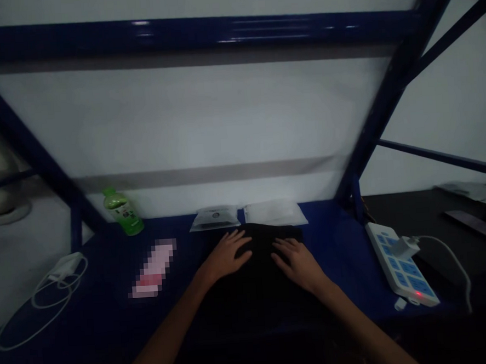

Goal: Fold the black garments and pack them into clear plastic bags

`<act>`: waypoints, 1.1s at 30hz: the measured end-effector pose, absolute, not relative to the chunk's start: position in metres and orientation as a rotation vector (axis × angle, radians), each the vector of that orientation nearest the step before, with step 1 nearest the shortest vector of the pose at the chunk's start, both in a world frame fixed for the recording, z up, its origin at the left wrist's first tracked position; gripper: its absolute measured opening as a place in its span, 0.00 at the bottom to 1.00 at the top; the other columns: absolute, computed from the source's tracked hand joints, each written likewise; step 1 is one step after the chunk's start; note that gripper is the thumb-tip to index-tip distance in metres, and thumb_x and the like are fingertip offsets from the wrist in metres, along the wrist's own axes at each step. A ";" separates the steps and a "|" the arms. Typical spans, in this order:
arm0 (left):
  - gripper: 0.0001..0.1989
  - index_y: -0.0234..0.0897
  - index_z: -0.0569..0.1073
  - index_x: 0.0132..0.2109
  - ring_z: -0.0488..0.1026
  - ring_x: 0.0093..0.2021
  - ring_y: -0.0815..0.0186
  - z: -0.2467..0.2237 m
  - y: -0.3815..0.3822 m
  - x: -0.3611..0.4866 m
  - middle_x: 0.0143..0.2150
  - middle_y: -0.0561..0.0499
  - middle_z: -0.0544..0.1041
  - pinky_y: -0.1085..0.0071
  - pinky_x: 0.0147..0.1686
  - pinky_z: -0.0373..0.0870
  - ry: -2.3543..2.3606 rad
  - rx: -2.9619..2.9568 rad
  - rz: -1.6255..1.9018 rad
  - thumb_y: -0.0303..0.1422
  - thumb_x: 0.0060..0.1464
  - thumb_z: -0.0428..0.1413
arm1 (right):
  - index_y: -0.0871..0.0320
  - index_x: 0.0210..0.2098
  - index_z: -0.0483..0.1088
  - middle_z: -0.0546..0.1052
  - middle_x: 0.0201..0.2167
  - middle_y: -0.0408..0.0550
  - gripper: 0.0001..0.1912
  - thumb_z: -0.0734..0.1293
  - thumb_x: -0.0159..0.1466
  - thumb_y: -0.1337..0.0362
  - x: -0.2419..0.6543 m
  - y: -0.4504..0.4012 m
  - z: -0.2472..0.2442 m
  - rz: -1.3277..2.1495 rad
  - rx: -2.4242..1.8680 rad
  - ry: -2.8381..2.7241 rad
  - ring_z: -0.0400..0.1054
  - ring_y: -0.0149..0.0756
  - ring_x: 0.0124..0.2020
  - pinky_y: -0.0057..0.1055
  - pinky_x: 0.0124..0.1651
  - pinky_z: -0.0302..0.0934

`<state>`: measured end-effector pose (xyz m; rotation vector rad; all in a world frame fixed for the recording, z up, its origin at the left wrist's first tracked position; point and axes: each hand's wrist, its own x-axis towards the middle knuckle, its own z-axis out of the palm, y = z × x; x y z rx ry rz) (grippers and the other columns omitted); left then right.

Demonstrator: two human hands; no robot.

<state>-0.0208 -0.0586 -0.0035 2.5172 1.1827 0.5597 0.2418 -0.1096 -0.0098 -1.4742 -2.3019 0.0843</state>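
Note:
A piece of black fabric (266, 296) lies spread on the blue table (333, 242) in front of me, its lower part lost in shadow. On its left side rests my left hand (227, 253), palm down with the fingers spread. My right hand (298, 262) lies flat on the right side, fingers also apart. Neither hand grips anything. Just beyond the cloth's far edge are two flat packets in clear plastic, a left packet (216, 216) and a whiter right packet (274, 212).
A green bottle (123, 211) stands at the back left. Nearby lies a pixelated pink item (154, 268). A white charger with cable (65, 267) sits far left. On the right, a power strip (402, 265) holds a plug. Blue frame bars (201, 33) surround the table.

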 end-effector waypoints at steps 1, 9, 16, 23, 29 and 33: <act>0.25 0.48 0.63 0.66 0.50 0.71 0.53 -0.007 -0.066 -0.020 0.70 0.47 0.58 0.50 0.67 0.43 1.169 2.519 0.518 0.45 0.64 0.49 | 0.55 0.62 0.66 0.67 0.63 0.54 0.25 0.56 0.71 0.51 0.239 -0.109 -0.010 0.090 -1.458 -2.336 0.58 0.50 0.64 0.50 0.62 0.56; 0.31 0.52 0.53 0.70 0.44 0.72 0.51 -0.011 -0.089 -0.022 0.73 0.49 0.48 0.47 0.67 0.42 1.213 2.580 0.342 0.52 0.65 0.44 | 0.43 0.70 0.45 0.45 0.72 0.44 0.35 0.52 0.68 0.40 0.239 -0.112 -0.024 0.339 -1.474 -2.534 0.35 0.49 0.72 0.56 0.69 0.37; 0.30 0.52 0.53 0.70 0.45 0.72 0.52 -0.011 -0.096 -0.022 0.73 0.50 0.48 0.48 0.68 0.44 1.236 2.594 0.350 0.53 0.64 0.44 | 0.41 0.70 0.45 0.45 0.72 0.42 0.35 0.53 0.68 0.39 0.241 -0.115 -0.022 0.377 -1.470 -2.525 0.35 0.48 0.72 0.55 0.70 0.35; 0.30 0.52 0.55 0.69 0.45 0.72 0.53 -0.011 -0.088 -0.022 0.73 0.49 0.49 0.48 0.67 0.43 1.202 2.554 0.368 0.53 0.64 0.45 | 0.41 0.69 0.46 0.46 0.72 0.43 0.35 0.53 0.67 0.39 0.241 -0.114 -0.023 0.384 -1.481 -2.507 0.35 0.48 0.72 0.55 0.69 0.36; 0.29 0.50 0.59 0.68 0.51 0.70 0.53 -0.008 -0.084 -0.021 0.72 0.48 0.54 0.50 0.67 0.49 1.226 2.468 0.461 0.52 0.64 0.46 | 0.44 0.68 0.54 0.53 0.70 0.47 0.33 0.56 0.67 0.41 0.244 -0.109 -0.022 0.386 -1.430 -2.466 0.44 0.50 0.70 0.54 0.68 0.43; 0.24 0.46 0.62 0.66 0.59 0.67 0.57 -0.004 -0.061 -0.013 0.70 0.48 0.57 0.60 0.64 0.58 1.327 2.366 0.696 0.44 0.66 0.46 | 0.50 0.56 0.72 0.73 0.58 0.47 0.22 0.58 0.69 0.48 0.254 -0.089 -0.013 0.217 -1.480 -2.231 0.66 0.40 0.58 0.36 0.60 0.60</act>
